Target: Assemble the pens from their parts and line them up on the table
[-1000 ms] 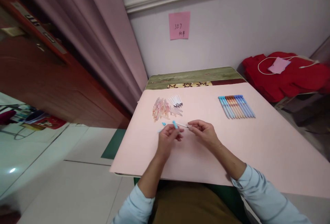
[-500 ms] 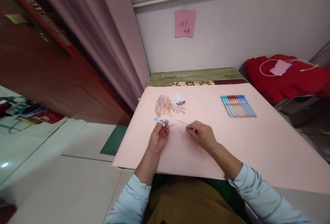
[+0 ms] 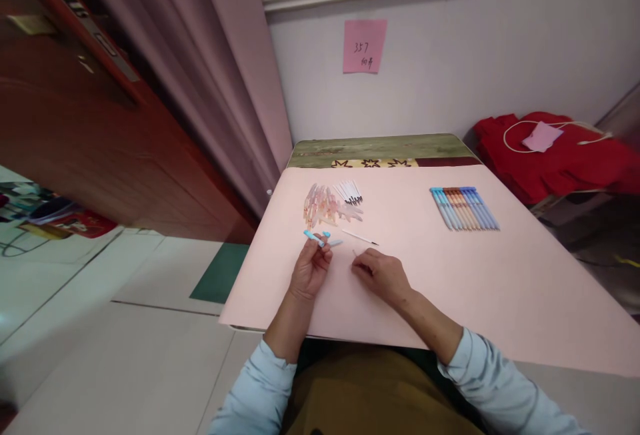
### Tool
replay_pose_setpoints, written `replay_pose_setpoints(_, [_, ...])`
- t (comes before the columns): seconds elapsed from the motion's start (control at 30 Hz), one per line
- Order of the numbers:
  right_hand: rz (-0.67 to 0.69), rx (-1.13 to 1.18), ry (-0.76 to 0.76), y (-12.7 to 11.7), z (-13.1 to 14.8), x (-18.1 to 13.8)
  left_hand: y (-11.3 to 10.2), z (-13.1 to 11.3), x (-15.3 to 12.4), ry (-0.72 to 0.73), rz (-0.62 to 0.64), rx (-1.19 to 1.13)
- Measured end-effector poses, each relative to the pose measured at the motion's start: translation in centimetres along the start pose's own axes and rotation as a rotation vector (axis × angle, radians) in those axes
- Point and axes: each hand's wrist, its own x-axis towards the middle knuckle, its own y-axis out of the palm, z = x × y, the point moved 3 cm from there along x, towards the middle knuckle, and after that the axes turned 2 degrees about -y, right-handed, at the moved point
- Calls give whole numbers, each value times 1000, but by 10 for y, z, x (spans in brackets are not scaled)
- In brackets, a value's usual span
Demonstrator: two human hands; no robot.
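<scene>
My left hand (image 3: 311, 275) is closed on a bright blue pen upper part (image 3: 311, 237), pinched between thumb and fingers. A light blue pointed pen piece (image 3: 337, 243) shows just beyond those fingers. My right hand (image 3: 385, 277) rests low over the table with its fingertips pinched together. What they hold, if anything, is hidden; a tiny clear piece (image 3: 355, 253) shows at the fingertips. A white pen refill with a dark tip (image 3: 359, 237) lies on the table between and beyond my hands. Behind it are a pile of translucent pen barrels (image 3: 319, 205) and several white refills (image 3: 351, 191).
A neat row of assembled pens (image 3: 464, 208) in blue, brown and violet lies on the right of the pink-covered table (image 3: 430, 301). Beyond the table's right side is a red cloth (image 3: 565, 168) with a white cable (image 3: 510, 136) on it. A wooden door (image 3: 125, 141) stands left.
My right hand has moved slightly left and toward me, off the refill, which now lies with its dark tip exposed. Small loose pieces near it are now covered. My left hand keeps its grip.
</scene>
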Motion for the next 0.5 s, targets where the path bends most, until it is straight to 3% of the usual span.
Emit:
replay_pose_setpoints(0.13, [-39,21,-7,-1,-1,-2,-1,-6,-2,25,-37,-133])
replay_pose_setpoints(0.3, [-214,197,38,-6,-5,-3,1,-11,-9,41,-55,-123])
replay_pose_setpoints(0.5, [-326,402,191,-10,-12,-3,12,5,-22,-207,185,204])
